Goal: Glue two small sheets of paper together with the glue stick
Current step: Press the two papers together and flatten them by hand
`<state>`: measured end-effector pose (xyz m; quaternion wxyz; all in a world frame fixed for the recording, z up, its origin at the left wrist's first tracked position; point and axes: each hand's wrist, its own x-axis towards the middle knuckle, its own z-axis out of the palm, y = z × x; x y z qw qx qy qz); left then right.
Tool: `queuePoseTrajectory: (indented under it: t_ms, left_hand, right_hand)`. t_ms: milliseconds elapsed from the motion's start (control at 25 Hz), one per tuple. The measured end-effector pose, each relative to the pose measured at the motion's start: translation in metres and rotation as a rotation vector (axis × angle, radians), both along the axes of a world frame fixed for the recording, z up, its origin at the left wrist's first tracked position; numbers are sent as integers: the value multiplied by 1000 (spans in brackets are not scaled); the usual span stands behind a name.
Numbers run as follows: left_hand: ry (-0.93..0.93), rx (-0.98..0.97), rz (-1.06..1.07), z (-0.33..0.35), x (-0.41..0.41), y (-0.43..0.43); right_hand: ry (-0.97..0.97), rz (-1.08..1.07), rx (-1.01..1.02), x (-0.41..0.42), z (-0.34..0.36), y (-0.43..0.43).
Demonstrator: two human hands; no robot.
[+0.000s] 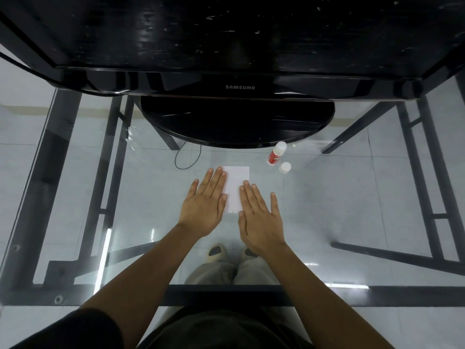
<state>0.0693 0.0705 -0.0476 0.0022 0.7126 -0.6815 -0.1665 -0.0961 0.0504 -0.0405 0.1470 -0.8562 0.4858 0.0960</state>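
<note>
A glass tabletop on a black metal frame fills the view, pale floor tiles showing through. A black Samsung monitor spans the top, its round stand at upper centre. 1 glare streak lies lower left.

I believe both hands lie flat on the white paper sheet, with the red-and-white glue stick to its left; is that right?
Not quite: the head view shows the red-and-white glue stick to the right of the white paper sheet. Left hand and right hand do lie flat on it.
</note>
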Motion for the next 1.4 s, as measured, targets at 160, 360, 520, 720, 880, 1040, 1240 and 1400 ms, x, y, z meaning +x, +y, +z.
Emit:
queuePoseTrajectory:
  t_ms: [160,360,520,720,880,1040,1240,1400]
  left_hand:
    - [-13,-4,10,0,-1,1]
    - [-12,-2,-1,-1,-1,0]
    - [-3,-15,12,-1,-1,1]
    - [-19,-11,1,-3,0,1]
    - [-24,-5,2,-4,0,1]
    - [-19,-16,7,-4,-1,1]
    - [-15,-9,-1,-3,1,0]
    - [-23,-7,3,-3,0,1]
  right_hand:
    - [-18,-24,0,3,3,-1]
    - [2,91,7,4,2,-15]
    - [11,24,3,0,6,-22]
    - [3,91,3,20,5,-20]
    - [27,10,-15,9,5,-22]
    - [-45,19,19,26,5,-24]
    - [-13,29,-24,17,5,-36]
    - [-22,-10,-13,24,6,-34]
